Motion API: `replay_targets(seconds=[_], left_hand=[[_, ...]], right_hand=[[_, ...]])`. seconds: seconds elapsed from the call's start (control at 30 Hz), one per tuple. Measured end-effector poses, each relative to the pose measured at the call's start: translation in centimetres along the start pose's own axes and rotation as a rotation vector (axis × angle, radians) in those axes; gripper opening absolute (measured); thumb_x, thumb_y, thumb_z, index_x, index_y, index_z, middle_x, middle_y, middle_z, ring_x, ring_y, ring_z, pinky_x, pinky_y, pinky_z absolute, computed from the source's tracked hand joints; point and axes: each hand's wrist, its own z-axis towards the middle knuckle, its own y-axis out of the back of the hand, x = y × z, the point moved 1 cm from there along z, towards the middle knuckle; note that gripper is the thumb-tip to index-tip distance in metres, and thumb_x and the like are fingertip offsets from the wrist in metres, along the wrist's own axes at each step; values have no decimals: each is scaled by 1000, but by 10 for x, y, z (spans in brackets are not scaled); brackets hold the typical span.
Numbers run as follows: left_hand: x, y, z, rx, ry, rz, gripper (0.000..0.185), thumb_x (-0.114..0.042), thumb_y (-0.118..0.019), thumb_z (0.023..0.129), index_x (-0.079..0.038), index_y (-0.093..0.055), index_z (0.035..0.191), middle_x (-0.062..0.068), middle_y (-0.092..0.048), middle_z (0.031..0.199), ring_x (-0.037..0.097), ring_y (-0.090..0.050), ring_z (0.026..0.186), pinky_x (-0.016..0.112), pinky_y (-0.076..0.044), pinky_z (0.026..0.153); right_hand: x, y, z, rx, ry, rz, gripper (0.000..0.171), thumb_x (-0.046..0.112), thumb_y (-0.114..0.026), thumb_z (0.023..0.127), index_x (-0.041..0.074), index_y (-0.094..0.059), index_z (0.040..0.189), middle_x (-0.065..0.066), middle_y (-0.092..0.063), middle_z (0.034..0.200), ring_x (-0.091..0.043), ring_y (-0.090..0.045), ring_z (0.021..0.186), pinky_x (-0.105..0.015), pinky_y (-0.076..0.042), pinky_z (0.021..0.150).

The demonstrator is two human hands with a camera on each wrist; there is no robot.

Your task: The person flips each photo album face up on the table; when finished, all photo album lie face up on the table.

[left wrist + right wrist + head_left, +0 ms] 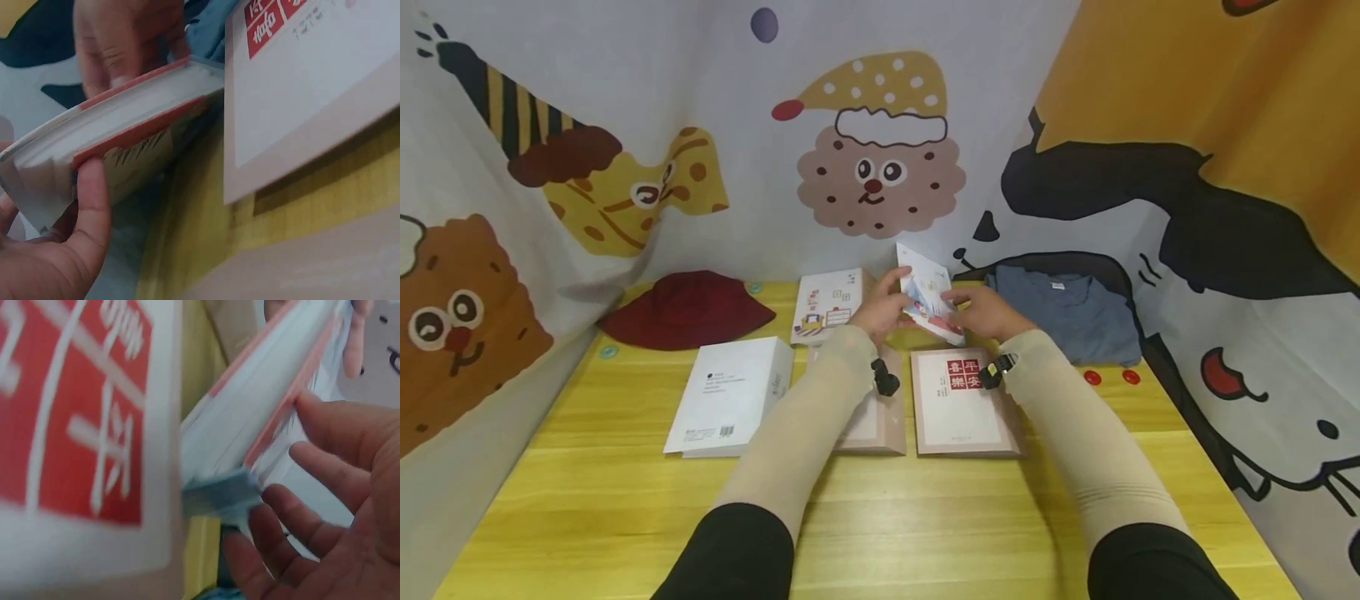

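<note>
A small book point(927, 293) with a white, blue and red cover is held tilted above the back of the yellow table point(880, 500). My left hand point(886, 307) grips its left side, and the thumb point(94, 206) presses on the red-edged cover point(134, 122). My right hand point(987, 312) holds its right side, the fingers point(312, 481) curled at the page edge of the book point(262, 425). Just below it lies a beige book with red characters point(962, 402), close up in the wrist views point(312, 81) point(81, 412).
A white book point(730, 396) lies at the left and another beige book point(874, 421) under my left forearm. A pale illustrated book point(830, 304), a dark red hat point(685, 308) and a folded grey-blue shirt point(1067, 318) lie at the back. Printed cloth walls surround the table.
</note>
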Motion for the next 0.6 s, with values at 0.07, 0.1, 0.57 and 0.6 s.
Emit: replay_targets(seconds=[0.07, 0.1, 0.57, 0.6], left_hand=[[-2, -2, -1, -2, -32, 5, 74, 0, -54, 100, -31, -36, 165, 16, -42, 157, 30, -64, 110, 53, -56, 103], [-3, -3, -2, -5, -44, 5, 73, -2, -55, 101, -32, -35, 165, 16, -45, 154, 29, -64, 108, 55, -55, 104], [-9, -11, -8, -49, -124, -23, 59, -31, -39, 114, -24, -20, 170, 22, -48, 154, 34, -60, 121, 46, -56, 103], [-10, -12, -9, -46, -128, -18, 59, -31, -38, 114, -24, -21, 170, 22, -48, 154, 37, -60, 124, 47, -55, 104]], right_hand=[[5, -2, -1, -3, 51, 12, 58, 27, -72, 101, 9, -55, 154, -22, -57, 151, -39, -61, 128, -53, -55, 103], [8, -3, -2, 0, 70, 25, 60, 30, -71, 102, 10, -54, 155, -21, -56, 152, -39, -61, 128, -52, -55, 102], [49, -18, -14, -154, 204, 24, 92, 22, -78, 94, 29, -25, 169, -24, -47, 157, -46, -59, 132, -57, -59, 97], [53, -18, -15, -173, 210, 1, 92, 18, -76, 94, 28, -25, 169, -25, -49, 155, -45, -62, 129, -55, -60, 93]])
